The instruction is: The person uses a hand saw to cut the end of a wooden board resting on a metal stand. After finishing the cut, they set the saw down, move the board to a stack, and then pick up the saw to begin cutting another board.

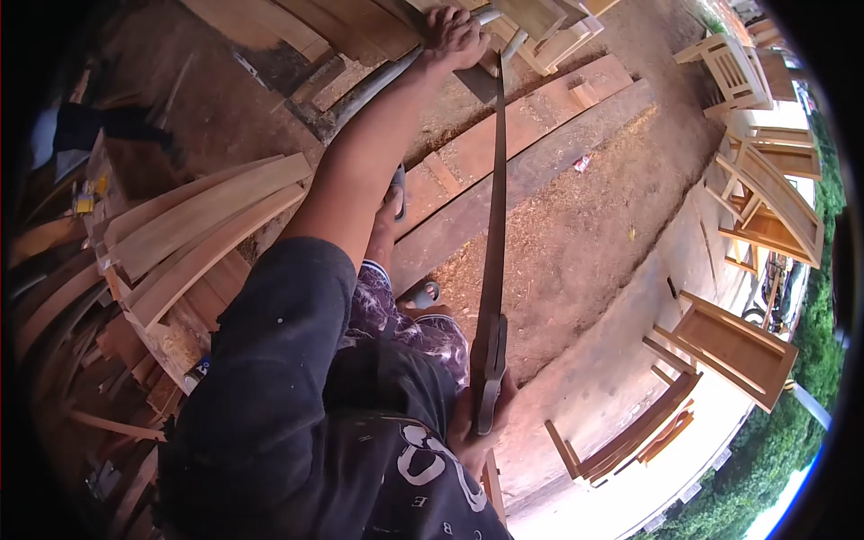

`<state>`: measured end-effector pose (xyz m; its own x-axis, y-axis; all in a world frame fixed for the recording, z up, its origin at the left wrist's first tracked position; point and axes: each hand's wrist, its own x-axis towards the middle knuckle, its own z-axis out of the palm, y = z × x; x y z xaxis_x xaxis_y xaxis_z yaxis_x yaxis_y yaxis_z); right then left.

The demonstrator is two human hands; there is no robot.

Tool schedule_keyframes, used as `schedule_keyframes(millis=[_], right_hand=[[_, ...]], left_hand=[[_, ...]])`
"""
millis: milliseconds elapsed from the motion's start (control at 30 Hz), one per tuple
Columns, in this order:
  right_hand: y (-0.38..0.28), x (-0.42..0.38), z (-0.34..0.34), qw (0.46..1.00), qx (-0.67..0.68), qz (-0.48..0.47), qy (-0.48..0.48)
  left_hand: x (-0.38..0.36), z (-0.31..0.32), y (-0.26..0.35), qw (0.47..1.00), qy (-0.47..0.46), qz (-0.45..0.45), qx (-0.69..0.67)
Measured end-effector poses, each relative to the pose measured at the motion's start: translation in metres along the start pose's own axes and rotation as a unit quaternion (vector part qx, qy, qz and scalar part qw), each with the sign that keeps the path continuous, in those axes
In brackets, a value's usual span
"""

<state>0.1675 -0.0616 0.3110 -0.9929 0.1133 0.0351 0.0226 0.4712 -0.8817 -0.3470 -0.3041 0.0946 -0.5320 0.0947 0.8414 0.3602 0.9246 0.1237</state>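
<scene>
A long handsaw [493, 243] runs up the middle of the view, its narrow blade tip reaching a wooden piece [479, 83] at the top. Low by my body, my right hand [486, 412] is closed around the saw's dark handle, which partly covers the fingers. My left arm stretches forward, and my left hand [455, 38] bears down with curled fingers on the wood beside the blade tip. A grey curved pole [373, 90] passes beneath that forearm. What lies under the left palm is hidden.
Stacked curved boards [207, 216] lie at left. Flat planks [531, 126] rest on the sawdust-covered ground ahead of my feet. At right stand wooden chair frames [733, 76], a panelled wooden piece [724, 351] and slatted parts [639, 432]. More timber [360, 27] is stacked at the top.
</scene>
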Motion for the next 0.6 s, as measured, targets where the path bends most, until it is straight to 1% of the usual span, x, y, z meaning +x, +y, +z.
schedule_keyframes(millis=[33, 67, 100, 133, 167, 200, 233, 267, 300, 333, 367, 400, 433, 467, 500, 533, 600], right_hand=[[-0.006, -0.001, 0.002, 0.999, 0.018, 0.026, 0.015], [0.002, 0.019, 0.012, 0.998, 0.036, 0.043, 0.001], [0.012, 0.058, 0.031, 0.997, 0.053, 0.060, -0.012], [0.019, 0.106, 0.055, 0.996, 0.068, 0.050, -0.009], [0.042, 0.160, 0.080, 0.998, 0.050, -0.043, -0.014], [0.026, 0.203, 0.096, 0.996, 0.075, -0.055, -0.009], [0.023, 0.233, 0.105, 0.995, 0.067, -0.072, -0.007], [0.022, 0.246, 0.107, 0.995, 0.058, -0.084, -0.004], [0.015, 0.237, 0.103, 0.995, 0.059, -0.076, 0.000], [0.006, 0.217, 0.092, 0.997, 0.075, -0.030, -0.019], [-0.002, 0.197, 0.083, 0.995, 0.093, 0.008, -0.038], [0.002, 0.159, 0.068, 0.992, 0.105, 0.053, -0.049], [-0.009, 0.117, 0.051, 0.995, 0.055, 0.075, -0.040], [0.010, 0.071, 0.037, 0.995, 0.076, 0.053, -0.032], [0.003, 0.036, 0.020, 0.998, 0.021, 0.057, -0.029], [-0.004, 0.015, 0.012, 1.000, 0.005, 0.027, 0.000], [0.004, 0.007, 0.018, 0.996, 0.083, 0.018, 0.041]], left_hand=[[0.000, 0.007, 0.002, 0.996, -0.060, -0.048, 0.051], [0.001, 0.014, 0.000, 0.983, -0.117, -0.097, 0.103], [0.004, 0.009, 0.001, 0.984, -0.121, -0.088, 0.098], [-0.002, 0.018, -0.006, 0.984, -0.119, -0.088, 0.099], [-0.013, 0.034, -0.018, 0.991, -0.100, -0.062, 0.069], [-0.018, 0.042, -0.027, 0.995, -0.079, -0.033, 0.042], [-0.006, 0.020, -0.013, 0.990, -0.115, -0.043, 0.075], [0.002, 0.012, -0.016, 0.989, -0.119, -0.041, 0.076], [0.006, 0.008, -0.015, 0.986, -0.140, -0.050, 0.078], [0.001, 0.007, -0.008, 0.982, -0.162, -0.064, 0.075], [-0.001, 0.008, -0.008, 0.987, -0.135, -0.067, 0.055], [0.011, 0.012, -0.012, 0.988, -0.126, -0.062, 0.057], [0.009, 0.014, -0.012, 0.997, -0.050, -0.028, 0.052], [-0.002, 0.014, -0.006, 0.999, 0.021, 0.002, 0.044], [0.001, 0.004, -0.002, 0.998, 0.043, 0.020, 0.042], [-0.001, 0.003, 0.000, 0.998, 0.040, 0.015, 0.040], [0.000, 0.001, -0.002, 0.999, 0.044, 0.021, 0.013]])
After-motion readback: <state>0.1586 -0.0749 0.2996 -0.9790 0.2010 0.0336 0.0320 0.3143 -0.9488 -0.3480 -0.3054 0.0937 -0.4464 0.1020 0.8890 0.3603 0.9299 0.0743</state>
